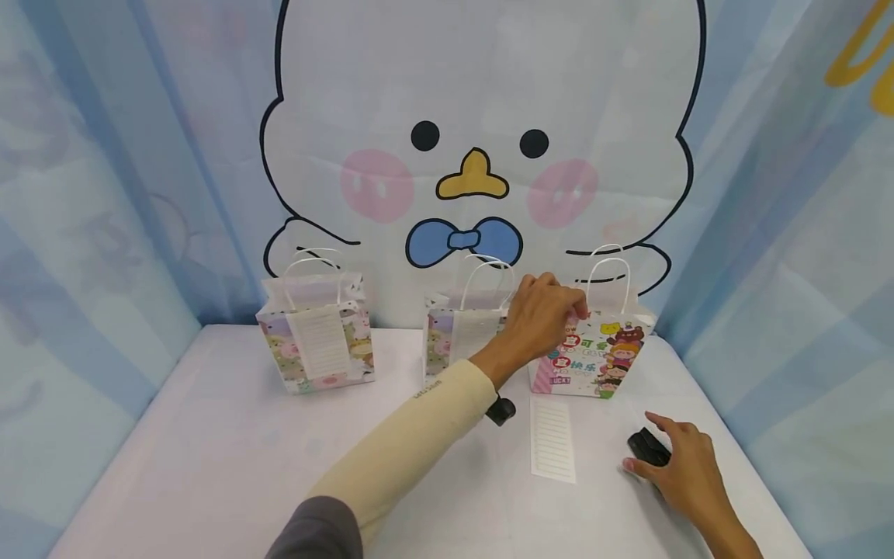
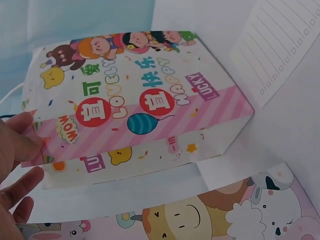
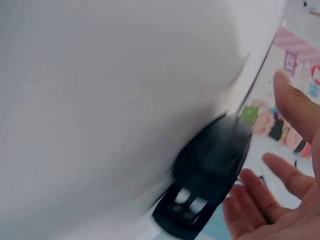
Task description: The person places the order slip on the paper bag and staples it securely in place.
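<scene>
At the back right of the table stands a white and pink paper gift bag (image 1: 590, 361) with cartoon figures and twisted white handles. My left hand (image 1: 541, 314) pinches its upper left edge; in the left wrist view the thumb (image 2: 22, 142) lies on the printed face. A black stapler (image 1: 648, 448), blurred in the right wrist view, lies on the table at the right. Around it, my right hand (image 1: 687, 470) has thumb and fingers spread; the right wrist view shows a gap between fingers and stapler. A lined white paper strip (image 1: 552, 440) lies before the bag.
Two similar gift bags, one at the left (image 1: 359, 349) and one in the middle (image 1: 438, 341), stand along the back, each with a lined paper on its front. My left forearm partly hides the middle one. A printed curtain (image 1: 475, 78) closes off the back.
</scene>
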The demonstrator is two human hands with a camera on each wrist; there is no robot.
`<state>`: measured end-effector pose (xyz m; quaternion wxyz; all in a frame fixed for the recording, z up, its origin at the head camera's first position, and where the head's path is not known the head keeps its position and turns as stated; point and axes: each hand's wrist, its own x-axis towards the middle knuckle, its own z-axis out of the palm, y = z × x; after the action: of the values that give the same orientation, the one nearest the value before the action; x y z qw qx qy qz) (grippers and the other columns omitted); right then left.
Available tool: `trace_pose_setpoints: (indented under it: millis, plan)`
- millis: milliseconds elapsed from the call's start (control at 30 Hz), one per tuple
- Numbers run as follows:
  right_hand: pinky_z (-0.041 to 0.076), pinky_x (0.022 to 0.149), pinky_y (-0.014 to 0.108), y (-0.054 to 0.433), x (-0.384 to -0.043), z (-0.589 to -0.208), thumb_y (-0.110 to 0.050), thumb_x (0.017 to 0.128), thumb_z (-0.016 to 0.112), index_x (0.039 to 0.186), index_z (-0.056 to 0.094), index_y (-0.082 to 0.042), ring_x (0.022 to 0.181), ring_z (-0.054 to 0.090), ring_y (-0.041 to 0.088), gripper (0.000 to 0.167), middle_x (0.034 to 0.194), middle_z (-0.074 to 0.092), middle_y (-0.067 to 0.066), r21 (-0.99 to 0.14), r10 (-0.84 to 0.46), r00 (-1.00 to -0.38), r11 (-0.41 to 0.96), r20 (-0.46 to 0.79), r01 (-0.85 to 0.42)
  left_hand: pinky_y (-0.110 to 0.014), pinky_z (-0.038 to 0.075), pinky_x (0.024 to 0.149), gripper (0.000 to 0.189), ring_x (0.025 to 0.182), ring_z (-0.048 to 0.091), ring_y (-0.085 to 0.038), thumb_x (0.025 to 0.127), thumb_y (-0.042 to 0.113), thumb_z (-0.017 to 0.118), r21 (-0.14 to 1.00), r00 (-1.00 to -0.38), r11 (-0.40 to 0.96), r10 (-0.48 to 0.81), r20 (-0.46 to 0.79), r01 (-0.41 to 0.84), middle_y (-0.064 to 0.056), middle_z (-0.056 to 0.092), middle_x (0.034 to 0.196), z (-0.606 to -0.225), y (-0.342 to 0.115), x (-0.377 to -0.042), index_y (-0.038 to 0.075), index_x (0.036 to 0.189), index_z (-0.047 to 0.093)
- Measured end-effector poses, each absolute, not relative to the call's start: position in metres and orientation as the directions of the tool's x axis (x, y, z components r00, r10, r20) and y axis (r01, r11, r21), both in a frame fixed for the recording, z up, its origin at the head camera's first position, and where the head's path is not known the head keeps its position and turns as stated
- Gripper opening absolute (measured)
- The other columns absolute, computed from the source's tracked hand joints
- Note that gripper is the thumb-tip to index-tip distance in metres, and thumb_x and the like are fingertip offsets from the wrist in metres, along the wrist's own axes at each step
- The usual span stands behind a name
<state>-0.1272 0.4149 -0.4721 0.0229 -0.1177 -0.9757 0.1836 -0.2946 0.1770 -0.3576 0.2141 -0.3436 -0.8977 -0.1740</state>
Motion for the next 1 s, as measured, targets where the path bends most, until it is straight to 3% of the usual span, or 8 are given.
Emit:
trace_pose_setpoints:
  millis: [167,400,600,800,900,1000]
  plan:
    - [0.041,0.108,0.072,0.383,-0.131,-0.467,-0.039,0.078,0.095,0.151,0.055,-0.008,0.131,0.047,0.050,0.088,0.144,0.057,0.031,-0.412,0.123,-0.989,0.908,0.080,0.080,-0.029,0.039,0.092,0.018,0.097,0.056,-0.007,0.099,0.018,0.076,0.185,-0.669,0.689,0.544,0.507,0.701,0.019,0.081,0.104,-0.357,0.176,-0.293,0.034,0.104,0.078]
    - [0.043,0.111,0.068,0.348,-0.140,-0.472,-0.033,0.075,0.097,0.147,0.060,-0.008,0.132,0.053,0.044,0.085,0.148,0.061,0.023,-0.409,-0.058,-0.995,0.909,0.082,-0.087,-0.028,0.038,0.091,0.016,0.096,0.056,-0.006,0.099,0.018,0.074,0.181,-0.634,0.657,0.559,0.534,0.732,0.019,0.081,0.103,-0.359,0.179,-0.292,0.034,0.102,0.077]
    - [0.041,0.113,0.067,0.337,-0.151,-0.477,-0.035,0.078,0.094,0.151,0.056,-0.008,0.134,0.051,0.042,0.087,0.152,0.059,0.021,-0.389,-0.118,-0.993,0.913,0.031,-0.120,-0.029,0.039,0.093,0.015,0.095,0.056,-0.006,0.101,0.019,0.072,0.175,-0.634,0.659,0.561,0.533,0.731,0.019,0.080,0.102,-0.360,0.180,-0.292,0.034,0.102,0.077]
    - [0.048,0.105,0.060,0.332,-0.157,-0.478,-0.028,0.079,0.094,0.150,0.057,-0.012,0.119,0.053,0.033,0.082,0.146,0.062,0.019,-0.417,-0.092,-0.995,0.906,-0.027,-0.072,-0.029,0.039,0.093,0.015,0.096,0.055,-0.006,0.102,0.020,0.071,0.182,-0.644,0.666,0.556,0.525,0.724,0.019,0.080,0.102,-0.362,0.178,-0.294,0.035,0.102,0.077]
    - [0.054,0.092,0.046,0.330,-0.158,-0.476,-0.021,0.080,0.094,0.150,0.057,-0.015,0.105,0.055,0.026,0.080,0.133,0.064,0.016,-0.446,-0.045,-0.998,0.895,-0.046,-0.020,-0.029,0.039,0.093,0.015,0.096,0.056,-0.006,0.102,0.020,0.071,0.187,-0.645,0.664,0.553,0.528,0.723,0.018,0.080,0.102,-0.361,0.178,-0.293,0.034,0.102,0.077]
    - [0.054,0.077,0.033,0.328,-0.159,-0.476,-0.011,0.080,0.093,0.149,0.060,-0.017,0.093,0.056,0.021,0.077,0.133,0.058,0.019,-0.483,0.015,-0.999,0.875,-0.033,0.029,-0.029,0.039,0.092,0.015,0.096,0.056,-0.006,0.102,0.020,0.071,0.191,-0.646,0.664,0.553,0.527,0.723,0.018,0.080,0.102,-0.361,0.179,-0.293,0.034,0.102,0.077]
